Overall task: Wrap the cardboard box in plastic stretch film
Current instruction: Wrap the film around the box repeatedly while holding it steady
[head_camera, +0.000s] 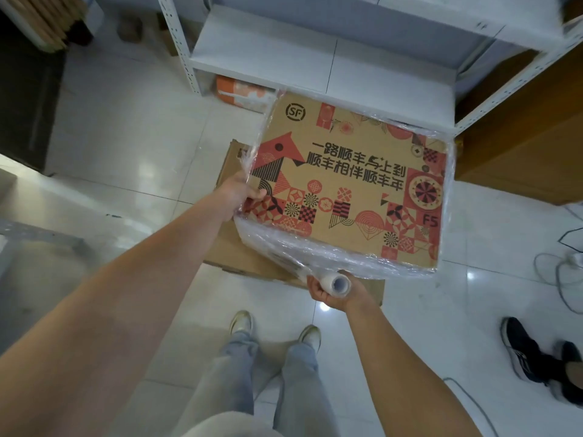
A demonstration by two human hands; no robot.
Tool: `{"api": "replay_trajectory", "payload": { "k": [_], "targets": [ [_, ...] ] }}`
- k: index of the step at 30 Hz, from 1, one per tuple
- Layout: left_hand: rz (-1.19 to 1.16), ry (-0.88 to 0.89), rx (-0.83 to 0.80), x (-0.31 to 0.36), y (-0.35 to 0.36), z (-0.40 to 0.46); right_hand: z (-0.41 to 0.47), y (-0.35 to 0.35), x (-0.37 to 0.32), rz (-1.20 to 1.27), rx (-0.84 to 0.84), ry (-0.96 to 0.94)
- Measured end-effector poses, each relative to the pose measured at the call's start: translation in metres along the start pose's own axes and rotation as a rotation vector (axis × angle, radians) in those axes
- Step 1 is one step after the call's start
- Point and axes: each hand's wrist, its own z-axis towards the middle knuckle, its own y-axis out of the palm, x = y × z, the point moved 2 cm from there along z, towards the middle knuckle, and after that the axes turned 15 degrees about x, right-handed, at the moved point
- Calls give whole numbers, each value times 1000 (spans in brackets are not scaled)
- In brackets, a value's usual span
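Note:
A brown cardboard box (pixel 353 184) printed with red and black patterns and black characters is held up in front of me. Clear stretch film (pixel 277 244) covers its left, near and right sides. My left hand (pixel 243 193) grips the box's left edge, thumb on the printed face. My right hand (pixel 334 293) holds the white film roll (pixel 339 283) just below the box's near edge, with film running from the roll up onto the box.
A second plain cardboard box (pixel 233 247) lies on the tiled floor under the held one. White metal shelving (pixel 284 52) stands behind, a wooden cabinet (pixel 520 146) at right. Cables (pixel 555 272) and another person's black shoes (pixel 520 351) are at right.

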Motion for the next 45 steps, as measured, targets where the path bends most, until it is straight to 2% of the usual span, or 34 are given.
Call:
{"api": "replay_trajectory", "payload": {
  "k": [4, 8, 14, 21, 24, 27, 30, 33, 35, 37, 39, 42, 45],
  "targets": [
    [85, 44, 58, 20, 4, -11, -3, 6, -3, -23, 5, 15],
    [206, 126, 137, 40, 12, -13, -5, -1, -4, -159, -42, 7],
    [99, 90, 228, 43, 32, -17, -2, -5, -14, -245, -41, -66],
    [352, 165, 317, 24, 27, 3, 4, -4, -19, -327, -47, -7],
    [457, 145, 321, 25, 26, 5, 13, -7, -27, -328, -73, 25],
    [591, 132, 317, 34, 25, 1, 14, -11, -31, -241, -58, 35],
    [814, 272, 392, 40, 33, -15, 17, -14, -36, -177, -42, 63],
    [1022, 681, 563, 45, 54, -35, 9, -15, -38, -162, -63, 80],
    [1091, 853, 501, 49, 67, -42, 4, -16, -40, -147, -44, 65],
    [1137, 804, 375, 51, 74, -40, 3, -14, -40, -109, -33, 56],
    [1171, 744, 315, 50, 77, -41, 5, -15, -36, -96, -28, 80],
    [1242, 760, 300, 43, 80, -40, 9, -21, -34, -136, -44, 134],
    [1261, 801, 334, 37, 82, -39, 6, -27, -39, -74, -22, 123]
  ]
}}
